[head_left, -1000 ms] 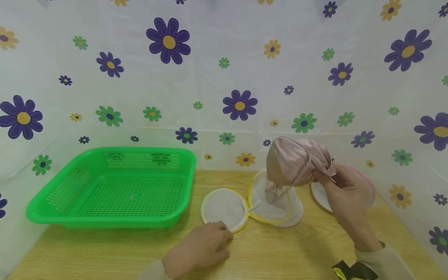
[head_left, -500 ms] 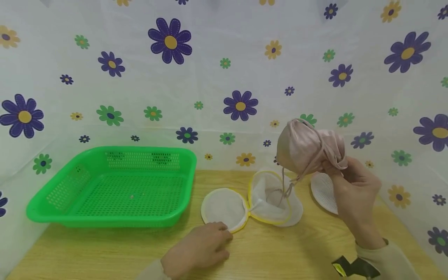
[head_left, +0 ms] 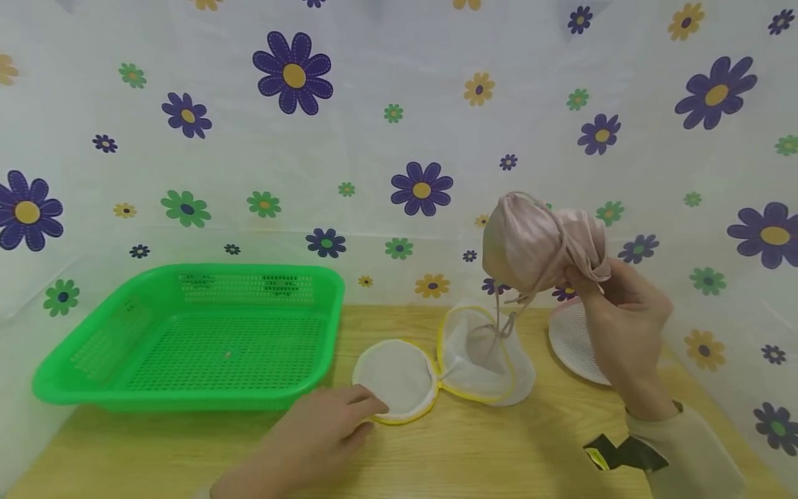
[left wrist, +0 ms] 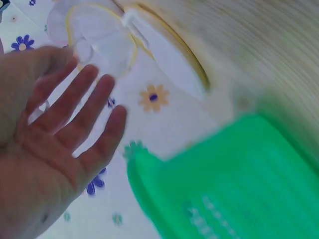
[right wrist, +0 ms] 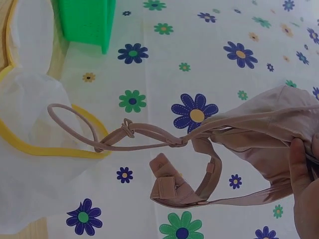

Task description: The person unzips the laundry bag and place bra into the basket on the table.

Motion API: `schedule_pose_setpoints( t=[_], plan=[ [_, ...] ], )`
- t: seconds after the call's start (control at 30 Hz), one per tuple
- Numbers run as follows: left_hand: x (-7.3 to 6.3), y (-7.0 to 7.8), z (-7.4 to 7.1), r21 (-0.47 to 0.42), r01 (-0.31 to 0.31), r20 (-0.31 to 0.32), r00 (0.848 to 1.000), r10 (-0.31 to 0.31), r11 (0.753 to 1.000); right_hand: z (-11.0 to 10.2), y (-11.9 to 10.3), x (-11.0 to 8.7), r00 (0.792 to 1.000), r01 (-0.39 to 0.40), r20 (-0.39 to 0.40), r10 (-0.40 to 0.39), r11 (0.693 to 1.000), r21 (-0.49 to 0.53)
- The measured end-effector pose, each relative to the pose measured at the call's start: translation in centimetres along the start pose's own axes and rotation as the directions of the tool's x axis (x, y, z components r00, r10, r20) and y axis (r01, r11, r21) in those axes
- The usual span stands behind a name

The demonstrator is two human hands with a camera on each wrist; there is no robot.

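Note:
A dusty-pink satin bra (head_left: 530,242) hangs in the air, pinched by my right hand (head_left: 630,326). In the right wrist view its straps (right wrist: 149,132) and hook band (right wrist: 172,186) dangle from the bundled cups. Beneath it lies a round white mesh laundry bag (head_left: 476,360), unzipped along a yellow zip, its lid (head_left: 395,378) folded out to the left. The strap ends hang at the bag's mouth. Near the lid's front edge is my left hand (head_left: 327,423); in the left wrist view its fingers (left wrist: 102,139) are spread and relaxed, holding nothing.
A green perforated plastic basket (head_left: 187,395) stands at the left of the wooden table (head_left: 449,457). Another white mesh bag with pink trim (head_left: 576,343) lies at the right, partly behind my right hand. A flower-printed sheet (head_left: 361,138) hangs behind the table.
My right hand has lifted the bra up and out of the mesh bag, leaving mainly strap ends low. My left hand has drawn back leftward along the lid's edge.

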State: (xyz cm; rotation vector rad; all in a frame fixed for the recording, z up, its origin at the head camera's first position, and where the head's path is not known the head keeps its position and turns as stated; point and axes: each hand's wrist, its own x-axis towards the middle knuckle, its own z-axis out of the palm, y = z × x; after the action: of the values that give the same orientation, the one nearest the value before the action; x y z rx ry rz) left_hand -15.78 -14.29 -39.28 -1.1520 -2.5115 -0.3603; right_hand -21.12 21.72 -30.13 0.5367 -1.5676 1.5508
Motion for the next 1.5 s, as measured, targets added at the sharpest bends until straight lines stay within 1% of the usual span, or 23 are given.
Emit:
schedule_pose_setpoints(
  t=[0.03, 0.07, 0.17, 0.27, 0.37, 0.47, 0.57, 0.67, 0.73, 0.87, 0.93, 1.0, 1.03, 1.1, 1.2, 1.27, 1.33, 1.43, 1.5],
  plan=[
    [-0.6, -0.3, -0.6, 0.028, 0.010, -0.053, 0.999, -0.009, 1.000, 0.2, -0.1, 0.2, 1.000, 0.000, -0.003, 0.000, 1.000, -0.006],
    [-1.2, -0.6, -1.1, 0.057, 0.020, -0.110, 0.994, -0.014, 0.998, 0.4, -0.3, 0.4, 1.000, 0.000, -0.004, 0.000, 1.000, -0.003],
    [-3.0, -1.7, -2.7, 0.131, 0.070, -0.223, 0.974, -0.039, 0.989, 1.0, -0.6, 1.0, 1.000, 0.003, -0.001, -0.003, 0.999, 0.055],
    [-4.5, -2.9, -4.1, 0.181, 0.124, -0.290, 0.955, -0.067, 0.976, 1.5, -0.8, 1.6, 1.000, 0.010, 0.011, -0.011, 0.994, 0.109],
    [-5.8, -4.3, -5.1, 0.210, 0.164, -0.313, 0.945, -0.092, 0.964, 2.2, -0.7, 2.0, 0.999, 0.026, 0.027, -0.031, 0.986, 0.164],
    [-7.1, -5.7, -5.4, 0.215, 0.179, -0.308, 0.945, -0.107, 0.960, 3.0, -0.7, 2.4, 0.997, 0.060, 0.039, -0.068, 0.981, 0.184],
    [-8.2, -6.9, -5.5, 0.222, 0.196, -0.295, 0.947, -0.126, 0.955, 3.9, -0.6, 2.8, 0.995, 0.080, 0.046, -0.091, 0.974, 0.211],
    [-9.3, -7.8, -5.5, 0.237, 0.234, -0.284, 0.945, -0.163, 0.943, 4.7, -0.5, 3.2, 0.994, 0.073, 0.063, -0.090, 0.968, 0.241],
    [-10.1, -8.1, -5.6, 0.251, 0.276, -0.284, 0.937, -0.202, 0.928, 5.3, -0.4, 3.5, 0.994, 0.065, 0.073, -0.085, 0.968, 0.241],
    [-11.2, -8.6, -6.1, 0.274, 0.368, -0.296, 0.911, -0.286, 0.889, 6.4, 0.0, 4.0, 0.992, 0.066, 0.095, -0.087, 0.977, 0.202],
    [-11.7, -8.7, -6.3, 0.283, 0.399, -0.300, 0.901, -0.315, 0.872, 7.1, 0.3, 4.3, 0.989, 0.075, 0.109, -0.096, 0.980, 0.187],
    [-12.0, -8.6, -6.4, 0.287, 0.414, -0.303, 0.895, -0.328, 0.864, 7.8, 0.5, 4.5, 0.986, 0.079, 0.127, -0.104, 0.979, 0.188],
    [-12.0, -8.6, -6.4, 0.288, 0.416, -0.304, 0.894, -0.330, 0.862, 8.1, 0.7, 4.5, 0.985, 0.080, 0.136, -0.107, 0.979, 0.185],
    [-11.9, -8.5, -6.2, 0.282, 0.435, -0.305, 0.886, -0.350, 0.855, 8.8, 0.8, 4.6, 0.984, 0.066, 0.151, -0.095, 0.980, 0.187],
    [-11.8, -8.3, -6.1, 0.277, 0.474, -0.302, 0.868, -0.393, 0.836, 9.7, 1.0, 4.7, 0.979, 0.051, 0.186, -0.084, 0.983, 0.174],
    [-11.7, -8.2, -6.0, 0.279, 0.504, -0.278, 0.857, -0.433, 0.817, 10.5, 0.9, 4.7, 0.977, 0.045, 0.200, -0.080, 0.984, 0.174],
    [-11.7, -8.1, -6.0, 0.291, 0.518, -0.238, 0.854, -0.463, 0.804, 11.3, 1.0, 4.7, 0.973, 0.043, 0.215, -0.080, 0.984, 0.172],
    [-11.9, -8.3, -5.9, 0.326, 0.508, -0.171, 0.861, -0.479, 0.797, 12.5, 1.0, 4.6, 0.974, 0.020, 0.217, -0.060, 0.983, 0.184],
    [-12.0, -8.5, -5.8, 0.344, 0.498, -0.141, 0.865, -0.481, 0.796, 13.3, 1.0, 4.4, 0.975, 0.005, 0.217, -0.047, 0.982, 0.189]
  ],
)
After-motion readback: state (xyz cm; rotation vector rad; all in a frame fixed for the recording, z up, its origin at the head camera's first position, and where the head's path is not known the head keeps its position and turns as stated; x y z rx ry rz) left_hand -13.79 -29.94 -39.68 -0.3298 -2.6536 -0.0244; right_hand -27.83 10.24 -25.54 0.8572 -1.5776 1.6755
